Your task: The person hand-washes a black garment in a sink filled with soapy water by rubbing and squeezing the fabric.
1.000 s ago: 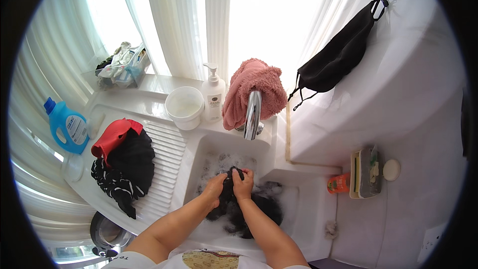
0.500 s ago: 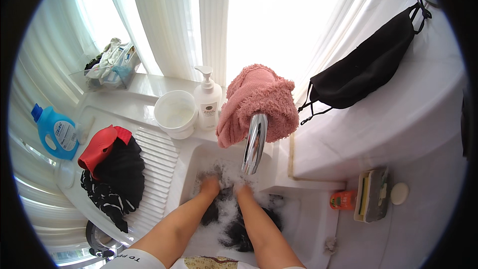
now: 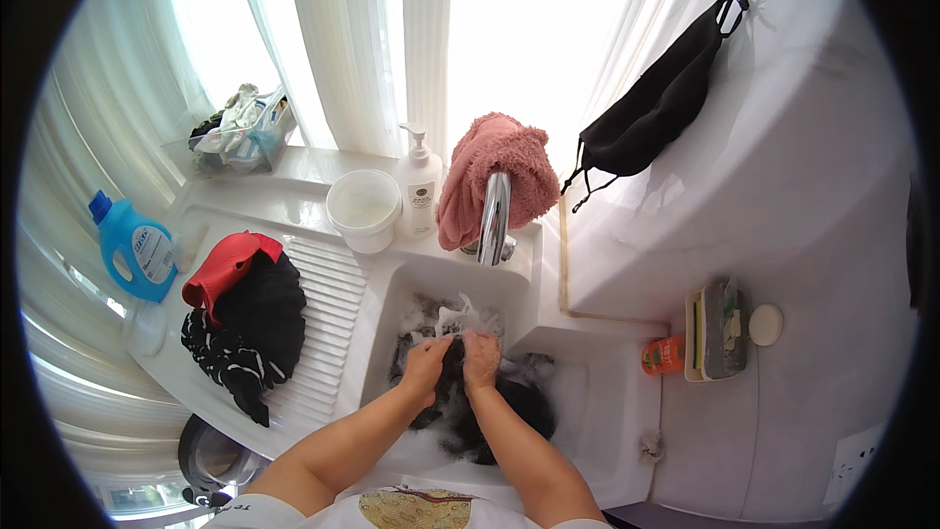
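Progress: you have the black cloth [image 3: 514, 407] wetted and in soapy water, and the work in hand appears to be part-way through. Wetting and soaping count as done. Foam [image 3: 431, 310] lies over the water and clings around the fabric, so rinsing and wringing are judged outstanding. How clean the fabric is cannot be determined. On the ridged draining board [image 3: 328, 306] to your left lie a pile of black clothing [image 3: 269, 318], a red item [image 3: 230, 267] over its upper part and a black-and-white patterned cloth [image 3: 230, 358] at its lower edge. These are outside the water; whether they are washed or waiting cannot be established.

Hands: your left hand [image 3: 427, 362] and right hand [image 3: 481, 360] are side by side, just apart, above the suds. Both are closed on the black cloth, fingers curled, with a bunched part of it between them. The fingertips are partly hidden, so how firm the hold is cannot be told.

Condition of the cloth: it is in the white sink [image 3: 609, 416], below the tap [image 3: 495, 220]. It is dark, soaked and crumpled, gathered where you hold it and spread in a loose mass under and beside your right forearm. White froth breaks up its outline. Whether it is one garment or several is not discernible.
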Demonstrator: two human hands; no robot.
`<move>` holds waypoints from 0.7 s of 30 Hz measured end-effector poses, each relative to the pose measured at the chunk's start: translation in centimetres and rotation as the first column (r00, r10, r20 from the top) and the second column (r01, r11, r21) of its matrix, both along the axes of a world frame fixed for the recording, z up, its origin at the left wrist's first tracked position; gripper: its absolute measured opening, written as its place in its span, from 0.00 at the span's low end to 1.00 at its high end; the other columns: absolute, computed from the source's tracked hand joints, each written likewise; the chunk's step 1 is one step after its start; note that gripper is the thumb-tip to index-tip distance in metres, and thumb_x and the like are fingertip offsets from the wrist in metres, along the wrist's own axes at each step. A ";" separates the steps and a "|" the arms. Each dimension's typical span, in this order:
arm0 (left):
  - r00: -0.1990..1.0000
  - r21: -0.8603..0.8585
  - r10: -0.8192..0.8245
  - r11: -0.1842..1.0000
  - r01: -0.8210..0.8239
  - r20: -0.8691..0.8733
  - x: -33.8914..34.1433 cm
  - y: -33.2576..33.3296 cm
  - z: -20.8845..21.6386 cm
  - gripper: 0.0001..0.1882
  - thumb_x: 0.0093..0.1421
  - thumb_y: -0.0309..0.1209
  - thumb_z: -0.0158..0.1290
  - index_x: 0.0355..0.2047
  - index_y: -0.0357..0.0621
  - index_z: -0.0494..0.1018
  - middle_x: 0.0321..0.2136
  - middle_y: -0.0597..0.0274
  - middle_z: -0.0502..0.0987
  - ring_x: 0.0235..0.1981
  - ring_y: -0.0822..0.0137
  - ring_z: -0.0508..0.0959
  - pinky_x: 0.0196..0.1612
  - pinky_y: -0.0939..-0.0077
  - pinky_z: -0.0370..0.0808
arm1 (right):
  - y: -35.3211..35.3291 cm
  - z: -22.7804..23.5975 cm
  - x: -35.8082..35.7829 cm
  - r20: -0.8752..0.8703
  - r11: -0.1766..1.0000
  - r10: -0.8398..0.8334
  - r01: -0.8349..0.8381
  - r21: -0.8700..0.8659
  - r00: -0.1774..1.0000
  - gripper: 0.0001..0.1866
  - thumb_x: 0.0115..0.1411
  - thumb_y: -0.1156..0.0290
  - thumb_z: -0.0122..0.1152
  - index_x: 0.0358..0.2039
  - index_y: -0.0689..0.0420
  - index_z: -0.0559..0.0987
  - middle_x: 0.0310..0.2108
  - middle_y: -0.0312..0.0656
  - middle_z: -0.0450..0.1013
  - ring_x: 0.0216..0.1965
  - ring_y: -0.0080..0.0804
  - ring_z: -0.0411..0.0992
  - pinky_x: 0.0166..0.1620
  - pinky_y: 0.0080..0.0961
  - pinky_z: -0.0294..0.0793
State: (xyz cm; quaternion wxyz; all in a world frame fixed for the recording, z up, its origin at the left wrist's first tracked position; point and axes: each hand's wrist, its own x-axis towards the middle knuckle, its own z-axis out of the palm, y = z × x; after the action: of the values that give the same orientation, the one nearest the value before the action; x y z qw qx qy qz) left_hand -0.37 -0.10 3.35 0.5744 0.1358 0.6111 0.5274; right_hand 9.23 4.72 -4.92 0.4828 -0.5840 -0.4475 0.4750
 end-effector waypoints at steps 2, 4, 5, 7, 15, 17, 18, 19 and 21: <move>0.992 0.007 0.021 1.000 -0.022 0.127 -1.5 -0.5 0.6 0.16 0.57 0.41 0.53 0.37 0.40 0.72 0.29 0.62 0.73 0.34 0.69 0.73 0.38 0.73 0.69 | -3.3 3.3 -1.3 0.178 0.968 0.113 -0.149 0.204 0.978 0.13 0.54 0.66 0.59 0.30 0.65 0.74 0.27 0.44 0.72 0.31 0.32 0.69 0.41 0.26 0.68; 0.989 -0.003 0.033 0.999 -0.033 0.146 -2.0 -1.1 1.2 0.16 0.57 0.41 0.53 0.36 0.40 0.72 0.29 0.62 0.73 0.32 0.70 0.72 0.36 0.74 0.69 | -6.1 5.6 -1.6 0.432 0.757 0.079 -0.336 0.560 0.898 0.11 0.52 0.68 0.59 0.26 0.65 0.75 0.27 0.48 0.71 0.31 0.40 0.71 0.40 0.26 0.69; 0.996 0.001 0.025 1.000 -0.025 0.087 -1.7 -1.6 1.1 0.16 0.57 0.41 0.53 0.35 0.40 0.72 0.29 0.62 0.72 0.29 0.71 0.71 0.34 0.75 0.68 | -6.7 5.8 -1.6 0.366 0.807 0.150 -0.327 0.492 0.919 0.09 0.52 0.69 0.58 0.23 0.63 0.76 0.26 0.50 0.71 0.31 0.46 0.71 0.37 0.30 0.70; 0.999 0.016 -0.017 1.000 0.018 -0.030 0.0 -2.1 1.5 0.15 0.56 0.40 0.53 0.32 0.39 0.72 0.28 0.63 0.72 0.25 0.73 0.68 0.30 0.76 0.66 | -3.7 1.9 1.4 0.586 0.770 0.121 -0.448 0.454 0.801 0.10 0.54 0.70 0.55 0.21 0.63 0.76 0.26 0.50 0.72 0.31 0.48 0.71 0.35 0.36 0.70; 0.035 -0.609 -0.738 0.581 0.539 -0.674 -5.6 -5.4 4.5 0.26 0.41 0.42 0.61 0.39 0.42 0.70 0.35 0.54 0.77 0.37 0.59 0.77 0.37 0.70 0.74 | -5.1 6.5 9.3 0.837 0.758 0.463 -0.621 -0.202 0.293 0.26 0.53 0.53 0.60 0.47 0.57 0.73 0.50 0.51 0.66 0.54 0.49 0.61 0.54 0.40 0.63; -0.164 -0.693 -0.740 0.494 0.526 -0.652 -4.1 -6.4 4.0 0.40 0.40 0.43 0.62 0.52 0.47 0.60 0.48 0.50 0.69 0.48 0.54 0.71 0.44 0.60 0.71 | -6.6 5.6 10.7 0.853 0.746 0.515 -0.537 -0.394 0.090 0.25 0.52 0.55 0.61 0.47 0.56 0.73 0.48 0.49 0.67 0.53 0.48 0.63 0.53 0.40 0.65; -0.263 -0.732 -0.727 0.454 0.508 -0.634 -3.1 -6.7 4.0 0.47 0.39 0.44 0.63 0.59 0.50 0.55 0.55 0.49 0.64 0.54 0.51 0.68 0.48 0.55 0.70 | -6.9 5.7 11.0 0.843 0.735 0.538 -0.490 -0.469 0.001 0.24 0.51 0.57 0.62 0.47 0.56 0.73 0.46 0.49 0.68 0.52 0.47 0.64 0.52 0.40 0.65; -0.314 -0.730 -0.709 0.405 0.551 -0.631 -2.4 -6.7 3.9 0.51 0.38 0.44 0.64 0.61 0.52 0.48 0.58 0.49 0.59 0.56 0.50 0.63 0.50 0.51 0.66 | -6.9 5.8 11.3 0.841 0.753 0.530 -0.516 -0.407 0.111 0.22 0.50 0.60 0.63 0.44 0.56 0.75 0.44 0.47 0.69 0.49 0.47 0.66 0.50 0.39 0.67; -0.415 -0.722 -0.660 0.291 0.628 -0.627 -0.9 -6.2 3.0 0.61 0.38 0.45 0.64 0.66 0.57 0.35 0.64 0.49 0.48 0.61 0.46 0.55 0.55 0.41 0.59 | -7.0 6.4 12.0 0.799 0.792 0.506 -0.542 -0.282 0.325 0.17 0.48 0.66 0.64 0.40 0.56 0.78 0.38 0.45 0.71 0.43 0.45 0.70 0.46 0.37 0.69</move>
State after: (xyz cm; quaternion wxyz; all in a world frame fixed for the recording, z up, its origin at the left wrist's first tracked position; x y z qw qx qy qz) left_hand -1.26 -6.28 6.37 0.2633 0.7428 0.5981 -0.1455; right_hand 21.23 -2.25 1.45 0.0340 -0.5518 -0.7945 0.2513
